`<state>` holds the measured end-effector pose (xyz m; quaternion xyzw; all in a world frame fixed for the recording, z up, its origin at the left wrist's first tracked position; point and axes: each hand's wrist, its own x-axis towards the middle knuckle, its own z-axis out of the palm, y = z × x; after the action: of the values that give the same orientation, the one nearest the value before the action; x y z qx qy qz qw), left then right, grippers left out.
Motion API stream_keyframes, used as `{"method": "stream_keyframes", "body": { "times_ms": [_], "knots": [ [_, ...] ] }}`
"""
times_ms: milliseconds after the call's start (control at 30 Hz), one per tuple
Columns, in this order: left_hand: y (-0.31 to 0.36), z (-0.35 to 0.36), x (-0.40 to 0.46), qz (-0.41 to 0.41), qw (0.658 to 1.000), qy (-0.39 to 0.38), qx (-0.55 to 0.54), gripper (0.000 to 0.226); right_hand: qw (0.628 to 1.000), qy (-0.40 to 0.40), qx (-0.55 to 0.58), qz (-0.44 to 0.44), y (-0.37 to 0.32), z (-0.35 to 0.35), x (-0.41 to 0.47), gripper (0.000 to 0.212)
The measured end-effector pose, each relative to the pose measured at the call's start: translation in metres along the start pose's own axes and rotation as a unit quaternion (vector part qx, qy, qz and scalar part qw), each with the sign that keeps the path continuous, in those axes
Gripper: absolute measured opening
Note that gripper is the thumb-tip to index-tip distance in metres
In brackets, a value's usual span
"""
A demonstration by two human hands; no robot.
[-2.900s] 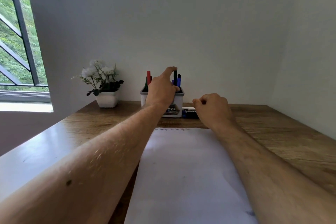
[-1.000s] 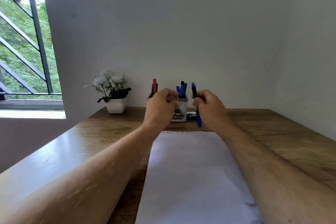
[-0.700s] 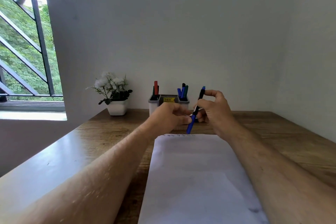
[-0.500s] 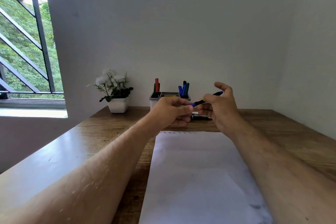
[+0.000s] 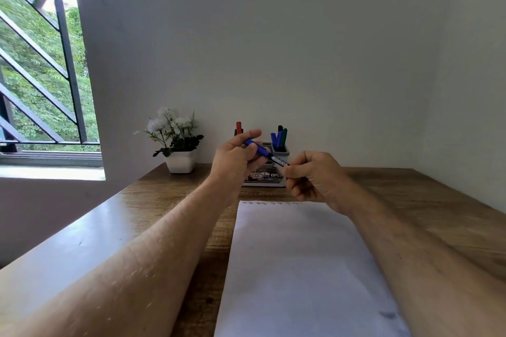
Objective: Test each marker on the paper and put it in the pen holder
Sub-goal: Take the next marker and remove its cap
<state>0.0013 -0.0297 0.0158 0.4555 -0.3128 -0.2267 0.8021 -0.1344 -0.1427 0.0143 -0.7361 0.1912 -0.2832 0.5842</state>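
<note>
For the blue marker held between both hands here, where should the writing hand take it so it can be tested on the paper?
Probably on the black barrel, where the right hand already pinches the blue marker. It lies nearly level above the paper, and the left hand grips its blue cap end. Keep that barrel grip from the right, so the cap can pull off leftward.

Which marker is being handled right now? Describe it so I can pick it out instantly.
Start at the pen holder against the back wall, right of the flower pot. Just in front of it, both hands meet in mid-air over the table. The blue marker spans them, blue end in the left hand, other end in the right hand; all other markers stand upright in the holder.
</note>
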Motion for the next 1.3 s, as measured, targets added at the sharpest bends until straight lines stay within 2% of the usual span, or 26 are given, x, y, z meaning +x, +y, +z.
{"method": "stream_keyframes", "body": {
  "times_ms": [100, 233, 300, 433, 567, 667, 767, 900, 1100, 1300],
  "knots": [
    [0.001, 0.0, -0.002, 0.009, 1.0, -0.001, -0.007, 0.027, 1.0, -0.019, -0.024, 0.007, -0.001, 0.002, 0.0, 0.023],
    [0.001, 0.0, -0.001, 0.008, 1.0, -0.008, 0.011, 0.026, 0.998, -0.057, -0.037, 0.006, -0.003, 0.002, -0.003, 0.015],
    [0.0, 0.001, -0.001, 0.003, 0.999, -0.016, 0.03, 0.026, 0.996, -0.074, -0.056, 0.009, -0.004, 0.006, -0.005, 0.026],
    [-0.003, 0.006, -0.004, 0.009, 0.998, -0.039, 0.046, 0.022, 0.996, -0.066, -0.029, 0.049, -0.005, 0.011, -0.007, 0.042],
    [-0.003, 0.006, -0.004, 0.018, 0.997, -0.055, 0.057, 0.019, 0.997, -0.056, -0.03, 0.048, -0.006, 0.01, -0.006, 0.037],
    [-0.004, 0.008, -0.005, 0.017, 0.997, -0.06, 0.049, 0.011, 0.996, -0.018, -0.091, 0.01, -0.006, 0.011, -0.006, 0.035],
    [-0.004, 0.009, -0.006, 0.028, 0.998, -0.049, 0.04, 0.008, 0.99, 0.013, -0.14, -0.03, -0.006, 0.011, -0.004, 0.038],
    [-0.002, 0.013, -0.008, 0.041, 0.998, -0.037, 0.016, 0.009, 0.988, 0.018, -0.148, -0.048, -0.011, 0.01, -0.006, 0.042],
    [0.001, 0.016, -0.009, 0.066, 0.998, -0.007, -0.004, 0.008, 0.971, 0.071, -0.218, -0.073, -0.012, 0.007, -0.007, 0.06],
    [-0.004, 0.018, -0.004, 0.1, 0.992, 0.074, -0.03, 0.018, 0.98, 0.078, -0.183, -0.017, -0.009, 0.003, -0.006, 0.053]
  ]
}}
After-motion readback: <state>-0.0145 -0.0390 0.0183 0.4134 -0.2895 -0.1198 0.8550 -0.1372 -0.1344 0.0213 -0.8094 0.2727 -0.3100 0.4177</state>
